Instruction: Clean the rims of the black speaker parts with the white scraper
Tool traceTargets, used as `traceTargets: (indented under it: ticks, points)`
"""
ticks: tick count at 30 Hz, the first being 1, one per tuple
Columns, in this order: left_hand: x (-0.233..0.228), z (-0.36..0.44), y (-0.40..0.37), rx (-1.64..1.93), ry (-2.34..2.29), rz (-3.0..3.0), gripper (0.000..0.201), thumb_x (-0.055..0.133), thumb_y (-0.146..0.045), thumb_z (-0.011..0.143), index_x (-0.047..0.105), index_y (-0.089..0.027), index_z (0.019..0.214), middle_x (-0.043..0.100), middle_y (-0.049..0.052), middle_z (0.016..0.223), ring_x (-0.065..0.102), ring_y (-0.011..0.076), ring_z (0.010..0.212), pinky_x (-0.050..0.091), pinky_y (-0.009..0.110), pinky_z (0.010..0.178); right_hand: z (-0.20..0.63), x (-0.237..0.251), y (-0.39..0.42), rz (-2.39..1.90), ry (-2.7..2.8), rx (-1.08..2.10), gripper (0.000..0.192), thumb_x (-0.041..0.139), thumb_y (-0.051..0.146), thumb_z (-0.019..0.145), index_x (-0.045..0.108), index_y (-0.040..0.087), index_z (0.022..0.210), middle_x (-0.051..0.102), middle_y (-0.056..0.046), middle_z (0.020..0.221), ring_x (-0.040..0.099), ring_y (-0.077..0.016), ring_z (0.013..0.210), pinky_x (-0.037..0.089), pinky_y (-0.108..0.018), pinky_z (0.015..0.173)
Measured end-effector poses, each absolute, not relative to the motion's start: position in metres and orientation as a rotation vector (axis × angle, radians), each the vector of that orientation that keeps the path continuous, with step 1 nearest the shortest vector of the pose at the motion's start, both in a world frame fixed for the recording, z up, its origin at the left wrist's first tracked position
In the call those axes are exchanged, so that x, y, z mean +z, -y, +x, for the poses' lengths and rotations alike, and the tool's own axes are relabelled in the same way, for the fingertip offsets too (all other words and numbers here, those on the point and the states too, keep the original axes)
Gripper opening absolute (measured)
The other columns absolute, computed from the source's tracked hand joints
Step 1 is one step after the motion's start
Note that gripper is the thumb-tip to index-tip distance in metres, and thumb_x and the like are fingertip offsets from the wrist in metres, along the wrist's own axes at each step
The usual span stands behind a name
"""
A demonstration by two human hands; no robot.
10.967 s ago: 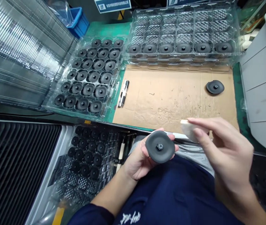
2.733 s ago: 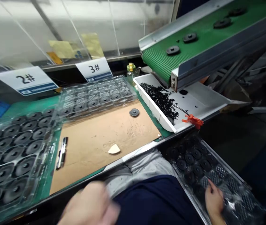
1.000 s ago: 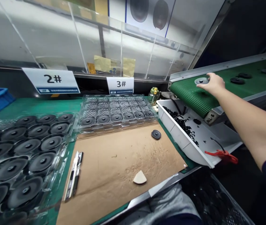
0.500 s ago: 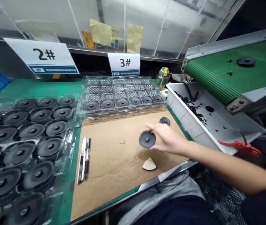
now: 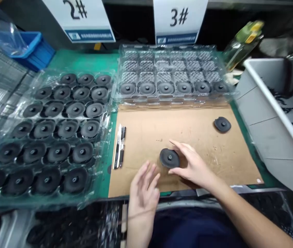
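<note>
Between the thumb and fingers of my right hand [image 5: 194,165] is a round black plastic disc [image 5: 169,157] with a small hub in its middle, over the brown cardboard sheet [image 5: 141,120]. My left hand [image 5: 144,189] is just left of it near the front edge, holding nothing, fingers spread and slightly curled. A second black disc [image 5: 222,124] lies at the cardboard's right side. On the left side of the sheet rest a black pen [image 5: 122,148] and a slim white-and-black tool [image 5: 117,146] side by side. The beige wedge cannot be seen.
A clear tray [image 5: 102,132] on the left holds rows of black discs. Behind the cardboard, another clear tray [image 5: 170,64] has discs in its front row. A white bin [image 5: 261,110] with black scraps borders the right, near a bottle [image 5: 241,44]. A blue bin [image 5: 39,51] stands back left.
The view has tilted down and swung right. My right hand has brought the disc nearer the front of the cardboard. My left hand has come into view, and the beige wedge is out of sight.
</note>
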State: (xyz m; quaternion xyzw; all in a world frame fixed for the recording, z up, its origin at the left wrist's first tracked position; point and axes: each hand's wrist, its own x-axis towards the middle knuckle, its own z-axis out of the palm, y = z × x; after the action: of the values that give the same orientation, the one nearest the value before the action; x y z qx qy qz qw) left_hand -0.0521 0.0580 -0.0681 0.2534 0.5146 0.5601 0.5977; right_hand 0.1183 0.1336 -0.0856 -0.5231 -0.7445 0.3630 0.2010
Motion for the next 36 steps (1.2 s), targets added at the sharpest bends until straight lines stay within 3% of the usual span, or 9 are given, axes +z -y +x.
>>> traceTargets:
  ticks: [2, 5, 11, 15, 18, 23, 28, 33, 36]
  points:
    - [-0.077, -0.047, -0.057, 1.231, -1.103, 0.475, 0.054, 0.065, -0.029, 0.081, 0.042, -0.035, 0.130, 0.031, 0.005, 0.147, 0.040, 0.0257, 0.129, 0.041, 0.037, 0.101, 0.124, -0.074, -0.125, -1.353, 2.056, 1.237, 0.090, 0.075, 0.043, 0.067, 0.026, 0.031, 0.141, 0.051, -0.006, 0.124, 0.046, -0.0218, 0.117, 0.039, -0.039, 0.100]
    - [-0.085, -0.037, -0.057, 1.173, -0.976, 0.356, 0.062, 0.074, -0.036, 0.071, 0.048, -0.030, 0.127, 0.044, 0.008, 0.140, 0.041, 0.0252, 0.129, 0.040, 0.030, 0.102, 0.126, -0.065, -0.115, -1.290, 2.022, 1.395, 0.091, 0.076, 0.044, 0.066, 0.025, 0.034, 0.141, 0.051, -0.004, 0.125, 0.046, -0.0200, 0.117, 0.039, -0.036, 0.101]
    - [-0.082, -0.029, -0.059, 1.217, -0.957, 0.192, 0.066, 0.077, -0.034, 0.066, 0.051, -0.025, 0.126, 0.050, 0.009, 0.135, 0.044, 0.0238, 0.126, 0.040, 0.026, 0.101, 0.121, -0.066, -0.106, -1.347, 2.168, 1.225, 0.086, 0.069, 0.049, 0.072, 0.023, 0.030, 0.142, 0.048, -0.007, 0.130, 0.041, -0.0240, 0.121, 0.038, -0.041, 0.101]
    - [-0.084, -0.034, -0.061, 1.290, -0.914, 0.063, 0.061, 0.072, -0.035, 0.073, 0.048, -0.024, 0.128, 0.050, 0.011, 0.135, 0.047, 0.0288, 0.124, 0.037, 0.037, 0.105, 0.133, -0.080, -0.092, -1.612, 2.294, 0.832, 0.068, 0.067, 0.046, 0.074, 0.042, 0.026, 0.134, 0.048, -0.013, 0.122, 0.047, -0.0289, 0.106, 0.043, -0.048, 0.090]
    - [-0.088, -0.035, -0.061, 1.325, -0.900, 0.015, 0.061, 0.071, -0.036, 0.074, 0.046, -0.024, 0.129, 0.051, 0.012, 0.132, 0.047, 0.0332, 0.123, 0.034, 0.046, 0.107, 0.147, -0.097, -0.082, -1.657, 2.335, 0.739, 0.044, 0.064, 0.036, 0.080, 0.057, 0.023, 0.121, 0.051, -0.013, 0.105, 0.051, -0.0238, 0.089, 0.048, -0.041, 0.078]
    - [-0.091, -0.030, -0.060, 1.366, -0.899, -0.029, 0.063, 0.072, -0.034, 0.072, 0.046, -0.026, 0.128, 0.054, 0.009, 0.128, 0.047, 0.0335, 0.123, 0.032, 0.048, 0.108, 0.163, -0.108, -0.084, -1.422, 2.286, 0.771, 0.033, 0.053, 0.023, 0.089, 0.055, 0.019, 0.122, 0.060, -0.007, 0.097, 0.056, -0.0173, 0.087, 0.048, -0.030, 0.078]
    - [-0.096, -0.023, -0.061, 1.402, -0.885, 0.005, 0.058, 0.071, -0.033, 0.073, 0.046, -0.028, 0.125, 0.054, 0.010, 0.129, 0.047, 0.0322, 0.123, 0.030, 0.048, 0.109, 0.167, -0.102, -0.088, -1.731, 2.015, 0.699, 0.024, 0.052, 0.032, 0.088, 0.065, 0.019, 0.103, 0.055, -0.009, 0.096, 0.059, -0.0186, 0.083, 0.049, -0.032, 0.075]
    - [-0.103, -0.022, -0.061, 1.407, -0.891, 0.034, 0.057, 0.074, -0.033, 0.070, 0.048, -0.029, 0.120, 0.051, 0.011, 0.132, 0.048, 0.0319, 0.122, 0.033, 0.048, 0.107, 0.152, -0.086, -0.095, -1.711, 1.379, 1.454, 0.023, 0.049, 0.038, 0.089, 0.053, 0.024, 0.107, 0.061, -0.003, 0.087, 0.062, -0.0156, 0.074, 0.052, -0.028, 0.064]
    - [-0.105, -0.021, -0.060, 1.405, -0.899, 0.051, 0.055, 0.075, -0.031, 0.070, 0.049, -0.030, 0.119, 0.053, 0.009, 0.130, 0.051, 0.0311, 0.120, 0.037, 0.047, 0.104, 0.133, -0.080, -0.105, -1.581, 1.310, 1.626, 0.023, 0.055, 0.037, 0.086, 0.054, 0.023, 0.103, 0.063, -0.002, 0.087, 0.061, -0.0139, 0.074, 0.051, -0.025, 0.064]
